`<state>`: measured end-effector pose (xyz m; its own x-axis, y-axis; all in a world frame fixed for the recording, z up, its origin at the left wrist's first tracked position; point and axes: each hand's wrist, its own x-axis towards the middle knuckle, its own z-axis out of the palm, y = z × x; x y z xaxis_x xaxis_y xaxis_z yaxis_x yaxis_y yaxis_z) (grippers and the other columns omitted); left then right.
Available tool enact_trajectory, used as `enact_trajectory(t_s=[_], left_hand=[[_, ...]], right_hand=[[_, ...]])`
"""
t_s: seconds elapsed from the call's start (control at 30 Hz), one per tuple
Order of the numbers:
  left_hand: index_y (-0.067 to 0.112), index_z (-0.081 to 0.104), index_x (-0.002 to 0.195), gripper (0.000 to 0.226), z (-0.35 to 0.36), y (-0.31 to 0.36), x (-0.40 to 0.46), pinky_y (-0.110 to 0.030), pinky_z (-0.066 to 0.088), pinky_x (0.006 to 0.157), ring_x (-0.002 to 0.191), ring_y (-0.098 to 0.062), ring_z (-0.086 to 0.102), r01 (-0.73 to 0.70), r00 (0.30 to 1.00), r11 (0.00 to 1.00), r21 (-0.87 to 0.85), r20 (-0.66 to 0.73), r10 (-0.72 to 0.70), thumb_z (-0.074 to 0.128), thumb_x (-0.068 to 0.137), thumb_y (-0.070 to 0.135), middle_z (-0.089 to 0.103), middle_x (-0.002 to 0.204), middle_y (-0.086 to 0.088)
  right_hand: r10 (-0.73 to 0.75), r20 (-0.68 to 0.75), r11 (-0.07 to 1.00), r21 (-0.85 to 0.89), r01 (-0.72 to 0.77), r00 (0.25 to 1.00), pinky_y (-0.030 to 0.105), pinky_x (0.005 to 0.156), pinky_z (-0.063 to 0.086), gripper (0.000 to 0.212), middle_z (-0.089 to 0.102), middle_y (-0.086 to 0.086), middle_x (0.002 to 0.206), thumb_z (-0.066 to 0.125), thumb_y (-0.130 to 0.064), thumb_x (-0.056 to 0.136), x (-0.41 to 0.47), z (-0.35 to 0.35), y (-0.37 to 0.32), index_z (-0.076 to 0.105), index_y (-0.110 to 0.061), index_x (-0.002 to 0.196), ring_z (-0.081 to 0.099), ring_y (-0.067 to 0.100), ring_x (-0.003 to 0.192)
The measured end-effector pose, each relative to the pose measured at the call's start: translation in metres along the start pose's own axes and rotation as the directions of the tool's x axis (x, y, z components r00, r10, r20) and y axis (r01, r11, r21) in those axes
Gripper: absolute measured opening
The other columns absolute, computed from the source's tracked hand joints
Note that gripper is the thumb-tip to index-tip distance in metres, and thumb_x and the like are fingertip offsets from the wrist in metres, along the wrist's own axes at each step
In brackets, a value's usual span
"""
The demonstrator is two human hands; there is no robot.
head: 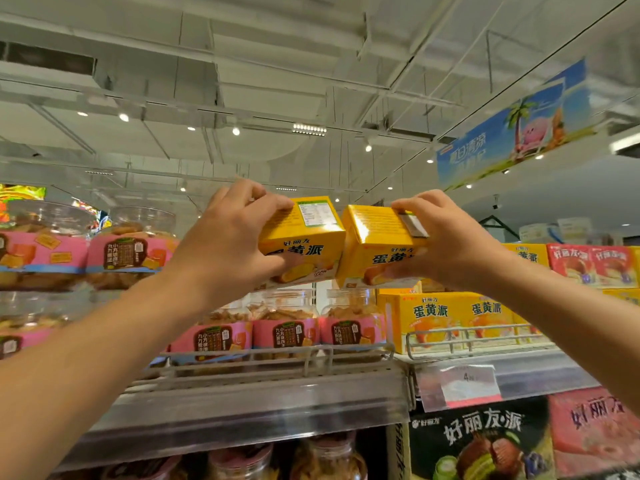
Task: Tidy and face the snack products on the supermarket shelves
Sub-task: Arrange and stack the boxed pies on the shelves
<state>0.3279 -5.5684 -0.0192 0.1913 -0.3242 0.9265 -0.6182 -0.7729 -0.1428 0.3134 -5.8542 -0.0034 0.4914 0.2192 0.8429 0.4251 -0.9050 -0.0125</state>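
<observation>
Both arms reach up above the top shelf [277, 396]. My left hand [235, 240] grips a yellow snack box [306, 239], fingers over its top and thumb on its front. My right hand [446, 237] grips a second yellow snack box [372, 242] the same way. The two boxes are side by side in the air, nearly touching, above jars with pink labels [285, 329]. More yellow boxes [450, 315] of the same kind stand on the shelf at the lower right.
Jars with pink labels [128, 251] are stacked at the left. Red boxes [595, 265] sit on yellow ones at the far right. A wire rail [311, 358] fronts the shelf, with a price tag [464, 384]. Dark and red boxes [481, 441] fill the shelf below. A banner [512, 126] hangs overhead.
</observation>
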Motion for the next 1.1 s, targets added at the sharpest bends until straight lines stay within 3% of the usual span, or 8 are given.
enact_trajectory(t_s=[0.27,0.43,0.53,0.63,0.8,0.93,1.1], left_hand=[[0.019,0.054,0.133,0.069,0.044,0.055,0.018,-0.042,0.043,0.091,0.114,-0.024,0.042,-0.112,0.994,0.987,-0.116,0.005,0.114,0.080,0.071,0.033,0.048,0.122,-0.005],[0.020,0.057,0.130,0.068,0.073,0.094,0.037,-0.036,0.038,0.087,0.110,-0.026,0.044,-0.146,0.989,0.980,-0.137,-0.019,0.145,0.077,0.069,0.039,0.050,0.120,-0.007],[0.019,0.057,0.129,0.067,0.088,0.111,0.051,-0.036,0.037,0.087,0.111,-0.026,0.044,-0.133,0.991,0.983,-0.124,-0.020,0.131,0.079,0.068,0.037,0.050,0.120,-0.008],[0.017,0.059,0.127,0.065,0.107,0.127,0.066,-0.039,0.038,0.087,0.112,-0.029,0.045,-0.085,0.996,0.993,-0.081,-0.023,0.084,0.081,0.068,0.035,0.053,0.120,-0.010],[0.016,0.060,0.126,0.063,0.126,0.137,0.079,-0.040,0.038,0.089,0.111,-0.033,0.047,0.048,0.999,0.998,0.031,0.020,-0.049,0.082,0.068,0.030,0.056,0.120,-0.014],[0.016,0.061,0.127,0.061,0.127,0.134,0.085,-0.036,0.039,0.089,0.111,-0.031,0.052,0.183,0.981,0.978,0.098,0.046,-0.188,0.082,0.071,0.028,0.059,0.122,-0.014],[0.023,0.062,0.126,0.058,0.132,0.127,0.094,-0.032,0.046,0.084,0.104,-0.022,0.057,0.299,0.938,0.949,0.095,0.154,-0.311,0.080,0.073,0.038,0.062,0.119,-0.004]], right_hand=[[0.062,-0.029,0.993,-0.095,-0.064,0.998,0.040,0.101,0.043,0.108,0.043,0.000,0.132,0.070,-0.064,0.042,-0.044,-0.058,0.050,0.045,-0.023,0.140,0.045,0.019,0.119],[0.071,-0.061,0.993,-0.090,-0.076,0.996,0.032,0.093,0.044,0.103,0.041,-0.006,0.126,0.080,-0.054,0.048,-0.055,-0.080,0.094,0.044,-0.024,0.140,0.046,0.016,0.114],[0.053,-0.065,0.995,-0.076,-0.058,0.996,0.028,0.094,0.039,0.107,0.041,-0.004,0.129,0.075,-0.058,0.046,-0.052,-0.086,0.122,0.041,-0.024,0.142,0.043,0.011,0.115],[0.045,-0.083,0.998,-0.030,-0.047,0.996,0.026,0.090,0.037,0.107,0.041,-0.010,0.127,0.077,-0.059,0.047,-0.037,-0.087,0.155,0.039,-0.027,0.142,0.040,0.008,0.114],[-0.028,-0.093,0.999,0.018,0.029,0.995,0.018,0.068,0.043,0.078,0.049,-0.005,0.122,0.087,-0.041,0.063,-0.005,-0.075,0.194,0.047,-0.028,0.129,0.049,0.013,0.103],[-0.051,0.042,0.994,0.095,0.047,0.998,0.026,0.066,0.053,0.068,0.058,0.001,0.118,0.084,-0.040,0.069,0.018,-0.062,0.205,0.051,-0.026,0.126,0.059,0.017,0.097],[-0.030,0.213,0.999,0.026,0.025,0.977,0.032,0.078,0.051,0.071,0.060,0.000,0.122,0.077,-0.054,0.071,0.032,-0.043,0.218,0.052,-0.024,0.131,0.058,0.018,0.100]])
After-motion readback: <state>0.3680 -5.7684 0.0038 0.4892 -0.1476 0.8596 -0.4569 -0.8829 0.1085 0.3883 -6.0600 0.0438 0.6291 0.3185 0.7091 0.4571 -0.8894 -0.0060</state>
